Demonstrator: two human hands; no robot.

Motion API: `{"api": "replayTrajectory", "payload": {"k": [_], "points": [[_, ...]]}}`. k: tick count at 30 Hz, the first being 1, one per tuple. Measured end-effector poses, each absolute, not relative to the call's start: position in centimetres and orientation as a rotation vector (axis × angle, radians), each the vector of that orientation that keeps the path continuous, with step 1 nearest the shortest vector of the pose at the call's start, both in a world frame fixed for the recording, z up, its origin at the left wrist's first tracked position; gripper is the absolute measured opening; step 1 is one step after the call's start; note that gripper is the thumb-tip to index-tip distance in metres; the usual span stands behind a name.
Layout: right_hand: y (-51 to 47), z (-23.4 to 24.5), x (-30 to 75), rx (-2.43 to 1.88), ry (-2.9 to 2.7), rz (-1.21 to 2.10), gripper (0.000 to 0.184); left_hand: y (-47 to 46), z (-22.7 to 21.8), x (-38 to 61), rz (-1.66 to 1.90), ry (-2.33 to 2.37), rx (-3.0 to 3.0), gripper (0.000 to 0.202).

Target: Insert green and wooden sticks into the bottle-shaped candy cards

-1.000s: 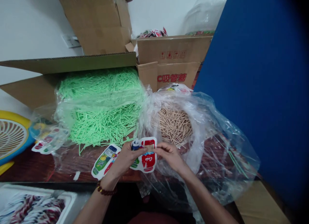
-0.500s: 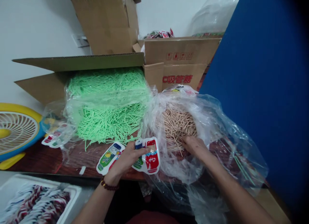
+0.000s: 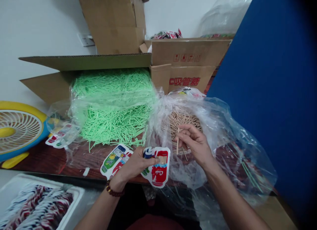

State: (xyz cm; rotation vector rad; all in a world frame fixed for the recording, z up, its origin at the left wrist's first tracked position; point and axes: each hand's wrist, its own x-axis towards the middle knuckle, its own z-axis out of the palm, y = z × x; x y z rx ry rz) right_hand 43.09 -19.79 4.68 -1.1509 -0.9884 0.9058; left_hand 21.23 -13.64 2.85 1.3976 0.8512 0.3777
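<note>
Between the thumb and fingers of my left hand (image 3: 135, 164) is a bottle-shaped printed card (image 3: 159, 172), red with "Cola" on it. Several short tan sticks lie against its upper part, under my thumb. My right hand (image 3: 194, 142) pinches a thin tan stick (image 3: 177, 141), held nearly upright. Behind that hand is a heap of the same tan sticks (image 3: 182, 119) in a clear plastic bag (image 3: 213, 124). Another bottle-shaped card (image 3: 111, 162), green and red, lies on the table just left of my left hand, which partly covers it.
Bright green sticks (image 3: 114, 124) spill from a bagged cardboard box (image 3: 99, 62) at the back left. A yellow and blue fan (image 3: 21, 131) stands at the left. Below it, a white foam box (image 3: 74, 197) holds rows of cards. A blue panel (image 3: 260, 84) rises at the right.
My right hand has lifted out of the tan heap with a stick and turned upward. My left hand and its card have shifted slightly right and down in the view.
</note>
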Motion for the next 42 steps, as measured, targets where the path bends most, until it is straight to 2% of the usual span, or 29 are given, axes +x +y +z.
{"api": "replayTrajectory", "payload": {"k": [11,30,35,38,42], "points": [[-18.3,5.1,39.7,-0.984,-0.850,0.808,0.017,-14.4,4.0,21.5,0.342,0.734,1.437,0.028],[-18.9,3.8,40.0,-1.070,-0.963,1.030,0.022,-13.9,3.0,21.9,0.361,0.846,1.382,0.027],[-19.4,3.0,40.3,-1.150,-1.298,0.811,0.009,-13.6,3.5,22.1,0.386,0.843,1.337,0.025],[-19.5,3.1,41.1,-1.097,-1.484,0.737,0.015,-13.6,3.7,22.2,0.355,0.796,1.333,0.026],[-19.2,3.5,42.2,-1.069,-1.540,0.809,0.024,-13.6,4.1,22.4,0.355,0.856,1.384,0.029]]}}
